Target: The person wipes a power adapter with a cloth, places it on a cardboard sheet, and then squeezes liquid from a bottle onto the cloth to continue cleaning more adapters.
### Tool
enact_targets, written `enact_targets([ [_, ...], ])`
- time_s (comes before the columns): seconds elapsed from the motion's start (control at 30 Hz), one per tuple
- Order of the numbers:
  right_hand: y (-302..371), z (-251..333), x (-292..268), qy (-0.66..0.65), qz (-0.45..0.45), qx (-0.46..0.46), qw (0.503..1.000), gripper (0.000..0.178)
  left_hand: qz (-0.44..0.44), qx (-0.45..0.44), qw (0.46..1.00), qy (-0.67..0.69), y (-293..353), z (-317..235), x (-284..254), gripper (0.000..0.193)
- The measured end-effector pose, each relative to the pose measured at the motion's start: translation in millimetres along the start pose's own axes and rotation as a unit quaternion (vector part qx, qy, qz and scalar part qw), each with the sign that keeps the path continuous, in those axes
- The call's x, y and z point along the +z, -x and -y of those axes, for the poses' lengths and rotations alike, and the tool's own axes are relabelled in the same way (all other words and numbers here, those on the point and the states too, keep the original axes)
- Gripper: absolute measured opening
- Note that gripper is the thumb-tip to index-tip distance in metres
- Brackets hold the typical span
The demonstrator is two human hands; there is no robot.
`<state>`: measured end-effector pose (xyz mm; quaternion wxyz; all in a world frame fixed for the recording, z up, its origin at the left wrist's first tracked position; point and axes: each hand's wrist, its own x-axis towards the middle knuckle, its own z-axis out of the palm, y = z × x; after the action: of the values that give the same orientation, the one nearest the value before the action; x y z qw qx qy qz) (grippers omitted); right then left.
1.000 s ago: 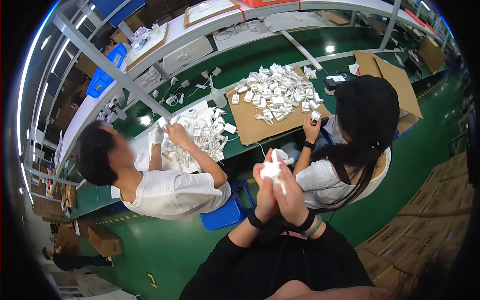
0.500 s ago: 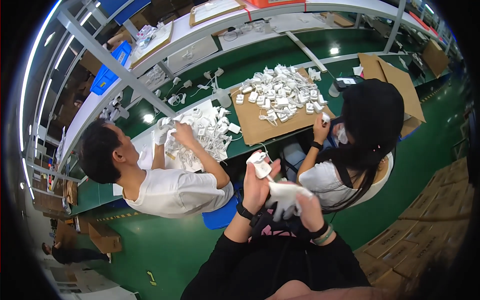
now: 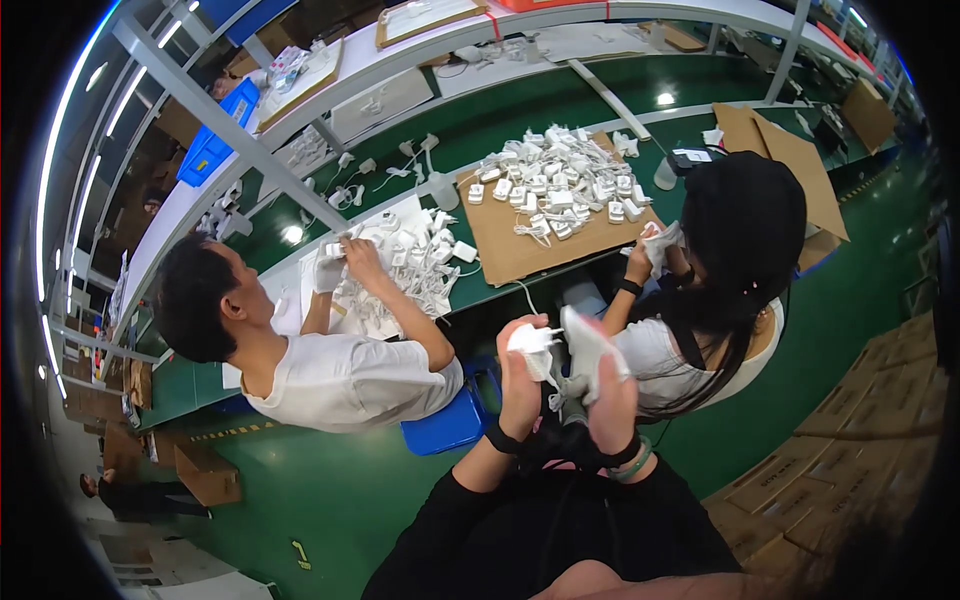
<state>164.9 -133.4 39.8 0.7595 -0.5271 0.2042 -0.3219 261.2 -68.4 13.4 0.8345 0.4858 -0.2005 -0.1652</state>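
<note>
Nearside of the cardboard sheet (image 3: 505, 258), L hand (image 3: 518, 388) has a white plug adapter (image 3: 530, 343), R hand (image 3: 612, 405) a white cloth (image 3: 592, 347); both things held up in mid-air. Vs ½ sec ago: adapter's been turned, prongs now toward the cloth, & cloth's come up from hanging low to stand beside it. For the work in hand, prob. means adapter's being handled tog. w/ cloth, not put by. L hand: part-closed, curled round adapter body. R hand: half-closed, gripping cloth; can't tell if cloth touches adapter. Other adapters: pile (image 3: 560, 185) on the sheet, 2nd heap (image 3: 405, 265) just L of it. Co-worker's hands (image 3: 640, 262), by sheet's near R corner, now have a white rag (image 3: 662, 240) too; exact grip unclear.
</note>
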Motion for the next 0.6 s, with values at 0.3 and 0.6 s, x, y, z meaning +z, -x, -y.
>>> enact_targets([
  [0.3,7.9,2.2,-3.6,0.148,0.154,0.069,0.974,0.041,0.102,0.062,0.989,-0.091,8.7,11.7,2.0,0.061],
  [0.6,4.2,-2.6,-14.7,0.167,0.168,0.065,0.969,0.043,0.105,0.029,0.988,-0.109,-4.7,10.9,2.0,0.047],
])
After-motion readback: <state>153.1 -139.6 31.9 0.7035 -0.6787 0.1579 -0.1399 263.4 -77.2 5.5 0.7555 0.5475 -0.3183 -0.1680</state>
